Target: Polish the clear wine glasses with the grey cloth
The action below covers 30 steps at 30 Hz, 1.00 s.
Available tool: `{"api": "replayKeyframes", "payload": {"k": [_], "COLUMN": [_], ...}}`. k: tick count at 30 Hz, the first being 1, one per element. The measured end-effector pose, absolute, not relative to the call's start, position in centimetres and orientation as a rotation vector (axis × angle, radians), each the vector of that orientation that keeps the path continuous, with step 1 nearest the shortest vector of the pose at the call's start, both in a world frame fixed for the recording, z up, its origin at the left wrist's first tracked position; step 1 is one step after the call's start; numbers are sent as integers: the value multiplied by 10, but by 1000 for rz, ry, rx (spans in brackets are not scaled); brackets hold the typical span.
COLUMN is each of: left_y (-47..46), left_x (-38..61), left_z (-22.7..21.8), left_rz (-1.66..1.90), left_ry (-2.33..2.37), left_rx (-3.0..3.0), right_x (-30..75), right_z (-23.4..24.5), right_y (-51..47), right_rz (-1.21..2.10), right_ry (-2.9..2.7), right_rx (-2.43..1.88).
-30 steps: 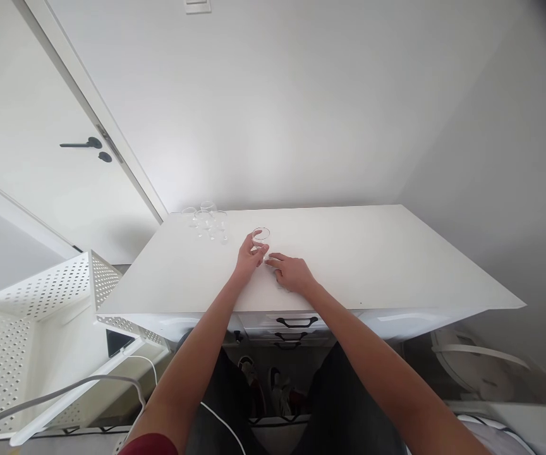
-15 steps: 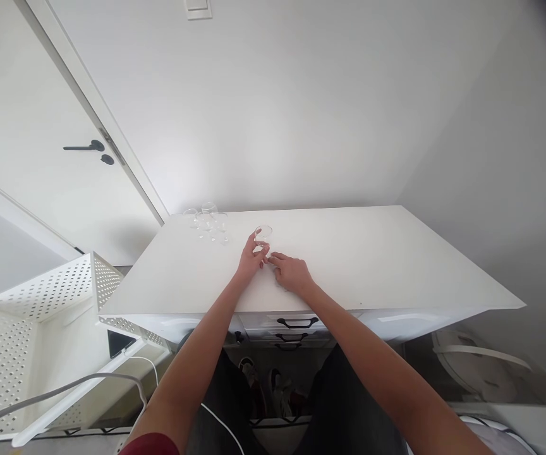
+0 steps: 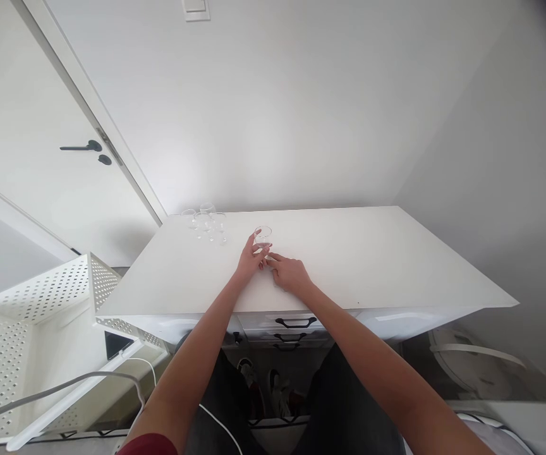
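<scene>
A small clear stemmed glass (image 3: 263, 235) stands upright on the white table (image 3: 372, 259), a little left of the middle. My left hand (image 3: 250, 260) is wrapped round its lower part from the left. My right hand (image 3: 290, 274) lies on the table just right of the glass foot, with the forefinger stretched toward the foot and the other fingers curled. I cannot make out whether that finger touches the foot. Several more clear stemmed glasses (image 3: 204, 221) stand in a cluster at the far left corner of the table.
A white wall runs behind the table and along its right side. A white door with a dark handle (image 3: 82, 147) is at the left. A perforated white rack (image 3: 40, 297) stands left of the table. Drawers with dark handles (image 3: 294, 323) sit under the front edge.
The glass and both hands have barely shifted on the table. My left fingers have closed a little more round the glass.
</scene>
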<state>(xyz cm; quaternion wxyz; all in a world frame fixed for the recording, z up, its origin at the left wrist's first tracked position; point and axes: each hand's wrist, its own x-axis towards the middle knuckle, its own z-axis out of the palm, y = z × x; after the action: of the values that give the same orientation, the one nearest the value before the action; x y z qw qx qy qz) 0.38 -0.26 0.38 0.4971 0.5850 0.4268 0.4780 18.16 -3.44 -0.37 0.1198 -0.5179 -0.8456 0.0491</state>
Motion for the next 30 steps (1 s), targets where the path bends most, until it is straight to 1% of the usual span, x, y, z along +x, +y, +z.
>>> {"api": "replayKeyframes", "payload": {"k": [8, 20, 24, 30], "left_y": [-1, 7, 6, 4], "left_x": [2, -1, 0, 0], "left_z": [-4, -14, -13, -10], "left_rz": [1197, 1209, 1200, 1218], "left_ry": [1130, 1172, 1177, 1180], "left_rx": [1405, 1388, 1380, 1383], "right_x": [195, 341, 369, 374], "right_z": [-11, -12, -15, -15], "right_y": [-16, 31, 37, 43], "right_rz": [172, 126, 124, 115], "right_ry": [-2262, -1808, -1738, -1793], "right_rx": [-1822, -2322, -2400, -2379]}}
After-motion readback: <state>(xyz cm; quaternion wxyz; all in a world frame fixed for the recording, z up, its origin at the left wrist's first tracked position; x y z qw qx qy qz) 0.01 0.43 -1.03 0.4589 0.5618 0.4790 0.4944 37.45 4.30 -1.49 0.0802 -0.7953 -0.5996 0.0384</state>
